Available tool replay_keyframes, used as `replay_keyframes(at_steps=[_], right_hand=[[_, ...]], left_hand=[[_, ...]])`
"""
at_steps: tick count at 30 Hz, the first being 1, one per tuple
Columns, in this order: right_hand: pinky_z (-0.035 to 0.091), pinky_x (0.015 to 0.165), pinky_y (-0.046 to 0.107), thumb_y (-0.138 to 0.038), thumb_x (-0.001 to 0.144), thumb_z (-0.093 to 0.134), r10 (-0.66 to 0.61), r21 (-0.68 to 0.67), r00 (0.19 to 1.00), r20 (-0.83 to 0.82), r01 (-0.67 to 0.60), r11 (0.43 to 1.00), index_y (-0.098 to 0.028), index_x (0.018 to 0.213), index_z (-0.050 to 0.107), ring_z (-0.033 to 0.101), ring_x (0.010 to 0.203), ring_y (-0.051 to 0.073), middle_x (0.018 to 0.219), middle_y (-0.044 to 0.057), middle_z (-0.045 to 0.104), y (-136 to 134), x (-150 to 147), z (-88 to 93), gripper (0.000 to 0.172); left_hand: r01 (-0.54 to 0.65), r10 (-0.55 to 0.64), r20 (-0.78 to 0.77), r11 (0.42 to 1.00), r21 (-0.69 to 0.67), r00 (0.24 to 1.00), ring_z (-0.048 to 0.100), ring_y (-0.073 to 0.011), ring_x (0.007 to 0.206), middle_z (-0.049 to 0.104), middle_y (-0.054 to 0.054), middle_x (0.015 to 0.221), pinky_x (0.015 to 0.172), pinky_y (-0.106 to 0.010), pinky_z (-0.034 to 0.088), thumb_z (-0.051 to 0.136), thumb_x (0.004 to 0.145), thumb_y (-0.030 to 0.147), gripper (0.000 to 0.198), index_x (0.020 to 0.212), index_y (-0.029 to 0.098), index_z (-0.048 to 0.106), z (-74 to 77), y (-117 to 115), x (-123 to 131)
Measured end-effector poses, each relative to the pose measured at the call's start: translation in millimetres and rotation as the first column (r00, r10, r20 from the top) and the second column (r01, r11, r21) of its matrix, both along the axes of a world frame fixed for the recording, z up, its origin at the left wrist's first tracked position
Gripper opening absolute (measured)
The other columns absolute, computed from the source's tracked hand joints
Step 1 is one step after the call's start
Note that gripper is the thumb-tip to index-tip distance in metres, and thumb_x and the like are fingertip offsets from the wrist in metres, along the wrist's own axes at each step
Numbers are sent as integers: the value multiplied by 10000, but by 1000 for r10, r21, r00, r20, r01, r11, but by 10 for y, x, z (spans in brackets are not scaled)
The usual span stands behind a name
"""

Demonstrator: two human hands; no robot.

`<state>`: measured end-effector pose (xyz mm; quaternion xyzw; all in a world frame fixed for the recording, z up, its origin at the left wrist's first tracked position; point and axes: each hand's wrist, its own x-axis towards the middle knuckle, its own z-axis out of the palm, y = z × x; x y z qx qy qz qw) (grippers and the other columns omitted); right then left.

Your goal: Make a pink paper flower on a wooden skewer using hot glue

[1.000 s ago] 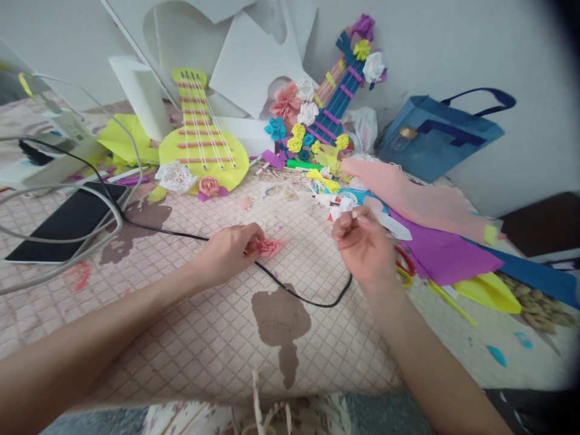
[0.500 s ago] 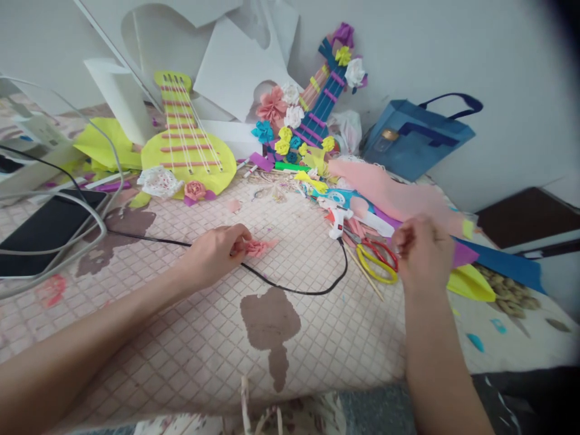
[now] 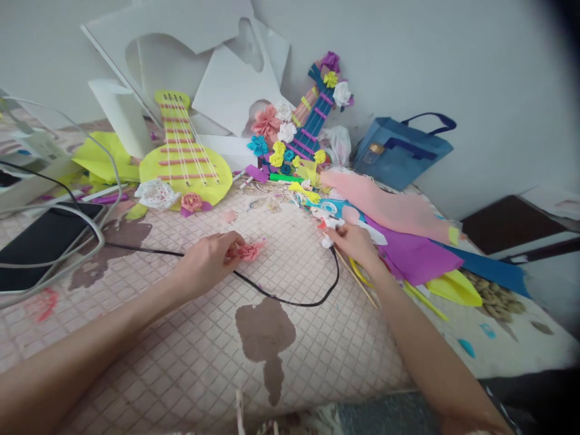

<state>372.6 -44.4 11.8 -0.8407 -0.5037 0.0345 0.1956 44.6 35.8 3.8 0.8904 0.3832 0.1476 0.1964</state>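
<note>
A pink crepe-paper flower is pinched by my left hand, low over the tablecloth. My right hand has its fingers closed on a small white glue gun with an orange tip; the fingers cover part of its body. The gun's black cord loops across the cloth and passes beneath my left hand. Beside my right forearm, yellow-handled scissors and a thin wooden stick are partly covered.
A yellow paper guitar leans at the back left, near a black phone. Behind, a blue guitar bears paper flowers. Purple paper and pink paper lie right, before a blue bag.
My right hand has moved left from above the scissors and purple paper and taken hold of the glue gun. My left hand still pinches the pink flower. The view has shifted slightly.
</note>
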Motion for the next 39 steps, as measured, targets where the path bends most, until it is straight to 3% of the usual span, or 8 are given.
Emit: replay_keyframes(at_steps=[9, 17, 19, 21, 24, 28, 32, 39], right_hand=[[304, 525, 266, -398, 698, 575, 34, 113, 987, -159, -16, 993, -202, 621, 530, 474, 493, 142, 506, -18, 537, 11, -71, -47, 216], [454, 597, 277, -493, 751, 534, 266, 262, 857, -441, -161, 952, -170, 923, 600, 608, 682, 172, 777, 41, 657, 49, -213, -28, 372], [457, 644, 300, -476, 757, 551, 271, 304, 885, -378, -158, 939, -164, 956, 585, 600, 719, 181, 830, 58, 650, 68, -249, -52, 372], [443, 667, 320, -429, 763, 562, 269, 309, 948, -172, -207, 928, -159, 938, 578, 577, 718, 190, 835, 70, 636, 80, -290, -94, 322], [421, 681, 333, -354, 767, 558, 304, 234, 949, 88, -316, 919, -166, 849, 587, 559, 725, 209, 790, 76, 623, 89, -352, -165, 208], [406, 722, 351, -316, 785, 521, 300, 208, 944, 137, -323, 923, -168, 912, 588, 558, 806, 239, 874, 103, 635, 80, -379, -206, 206], [394, 640, 318, -336, 785, 522, 301, 162, 941, 155, -325, 932, -180, 806, 583, 547, 698, 210, 768, 69, 622, 41, -370, -190, 169], [409, 605, 294, -374, 815, 521, 336, 262, 938, 80, -345, 901, -180, 914, 608, 559, 654, 183, 786, 55, 635, -55, -452, -140, 233]], left_hand=[[29, -30, 26, 999, 45, 999, 585, -146, 685, 633, -11, 781, 612, -245, 409, 487, 778, 217, 192, 956, 199, 560, 15, -14, -27], [10, -13, 50, 998, 55, 999, 596, -156, 679, 638, -13, 764, 584, -236, 406, 502, 784, 229, 174, 942, 196, 567, 6, 15, -15], [7, -10, 44, 998, 58, 999, 595, -156, 686, 640, -13, 772, 589, -235, 405, 504, 777, 219, 185, 949, 199, 569, -2, 22, -18], [4, -6, 31, 998, 64, 999, 592, -156, 684, 639, -13, 774, 585, -233, 398, 506, 777, 223, 177, 940, 201, 571, -16, 25, -23], [7, -9, 19, 997, 77, 1000, 586, -153, 683, 635, -11, 767, 579, -230, 388, 507, 779, 220, 168, 934, 203, 570, -39, 29, -31], [23, -24, 15, 997, 77, 1000, 581, -159, 692, 629, -15, 770, 594, -243, 400, 510, 788, 212, 173, 952, 199, 566, -35, 28, -27], [60, -66, 60, 994, 89, 996, 585, -187, 769, 623, -35, 804, 659, -283, 434, 528, 825, 303, 179, 953, 183, 561, -1, 14, -14], [15, -42, 260, 994, 106, 965, 570, -181, 848, 592, -59, 908, 771, -328, 466, 548, 822, 325, 244, 1016, 178, 567, 41, 59, -8]])
